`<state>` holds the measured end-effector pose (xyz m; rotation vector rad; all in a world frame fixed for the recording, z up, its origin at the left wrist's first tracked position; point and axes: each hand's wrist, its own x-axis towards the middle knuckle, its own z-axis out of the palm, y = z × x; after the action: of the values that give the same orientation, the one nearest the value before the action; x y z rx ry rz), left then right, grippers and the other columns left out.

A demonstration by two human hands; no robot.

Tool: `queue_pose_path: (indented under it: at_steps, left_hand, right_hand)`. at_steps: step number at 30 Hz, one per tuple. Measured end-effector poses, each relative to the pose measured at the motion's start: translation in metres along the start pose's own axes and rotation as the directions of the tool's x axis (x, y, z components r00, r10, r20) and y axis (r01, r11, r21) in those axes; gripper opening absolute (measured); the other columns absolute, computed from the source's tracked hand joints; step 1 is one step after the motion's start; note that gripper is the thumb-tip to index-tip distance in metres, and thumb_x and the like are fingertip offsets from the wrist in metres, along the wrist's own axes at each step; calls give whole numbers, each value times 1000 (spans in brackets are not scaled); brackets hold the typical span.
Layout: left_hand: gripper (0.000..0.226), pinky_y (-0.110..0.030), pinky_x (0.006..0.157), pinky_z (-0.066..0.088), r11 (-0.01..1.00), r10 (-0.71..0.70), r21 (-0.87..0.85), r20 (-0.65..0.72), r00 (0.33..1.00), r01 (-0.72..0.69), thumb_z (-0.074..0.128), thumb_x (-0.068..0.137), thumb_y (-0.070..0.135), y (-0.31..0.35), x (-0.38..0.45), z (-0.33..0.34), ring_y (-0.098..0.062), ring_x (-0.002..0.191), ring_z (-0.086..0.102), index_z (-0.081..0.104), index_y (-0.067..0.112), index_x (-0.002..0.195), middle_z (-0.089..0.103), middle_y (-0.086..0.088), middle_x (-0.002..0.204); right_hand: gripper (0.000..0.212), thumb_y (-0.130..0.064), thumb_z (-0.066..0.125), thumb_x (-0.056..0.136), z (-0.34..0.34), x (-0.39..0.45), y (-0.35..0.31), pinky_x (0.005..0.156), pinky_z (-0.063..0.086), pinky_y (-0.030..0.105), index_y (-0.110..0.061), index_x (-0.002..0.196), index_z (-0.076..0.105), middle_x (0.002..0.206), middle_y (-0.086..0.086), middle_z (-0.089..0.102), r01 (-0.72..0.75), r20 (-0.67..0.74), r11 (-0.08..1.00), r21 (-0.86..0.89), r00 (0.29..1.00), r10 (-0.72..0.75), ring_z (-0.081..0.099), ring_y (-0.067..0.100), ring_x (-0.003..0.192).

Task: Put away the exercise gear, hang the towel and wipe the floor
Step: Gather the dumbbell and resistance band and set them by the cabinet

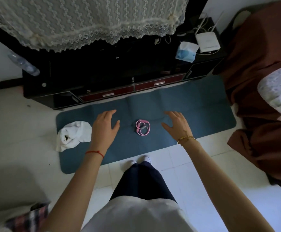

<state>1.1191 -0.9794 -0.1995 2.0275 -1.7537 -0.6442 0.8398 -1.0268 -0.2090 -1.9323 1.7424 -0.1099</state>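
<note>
**Both hands poised over the rope, nothing lifted yet**

While both hands hover spread above the blue exercise mat [178,104], neither grip holds anything: the left hand [105,127] and the right hand [176,125] each show straight, relaxed fingers, wide apart and palm down.

Between the two grips, and a little beyond them, lies the pink skipping rope [142,127], coiled into a small loose bundle on the middle of the mat. Outside the left grip, toward the mat's end, a white towel [73,135] sits crumpled, partly on the mat and partly on the pale tiled floor [195,164].

By my judgement the rope is light and limp; lifted by a single strand, the coil would likely spill open and the handles dangle. Closing one grip round the whole bundle, handles included, looks safest. The towel is soft and will sag wherever it is pinched, so an edge or corner would suit hanging it. The mat is broad and floppy, and shows fold creases; it probably needs both grips at one short end, once rope and towel are off it.

None of the task looks done: gear, towel and floor all wait.
</note>
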Motion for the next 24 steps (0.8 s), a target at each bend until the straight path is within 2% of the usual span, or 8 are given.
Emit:
queue_pose_path:
  at_steps: [7, 16, 24]
  left_hand:
    - [40, -41, 95, 49, 995, -90, 51, 89, 992, 85, 59, 95, 23, -73, 47, 119, -30, 116, 57, 57, 7, 131, 62, -12, 126]
    - [43, -42, 82, 53, 971, -235, 91, 224, 946, 220, 58, 93, 33, -207, 116, 364, -31, 111, 60, 57, 8, 128, 63, -12, 122]
    - [39, -37, 80, 48, 956, -292, 110, 287, 912, 271, 59, 92, 38, -303, 159, 549, -32, 108, 61, 60, 9, 118, 64, -12, 117]
  right_hand:
    - [50, -30, 62, 88, 107, 83, 53, 103, 36, 34, -15, 135, 49, 135, 8, 52, -73, 79, 996, 44, 994, 70, 42, 27, 127]
    - [52, -29, 61, 88, 331, 221, 167, 99, 40, 38, -14, 136, 45, 135, 11, 49, -125, 188, 992, 7, 975, 122, 41, 30, 126]
    - [53, -35, 61, 88, 507, 316, 251, 90, 46, 44, -12, 133, 45, 130, 14, 48, -136, 234, 985, -105, 959, 158, 46, 34, 120]
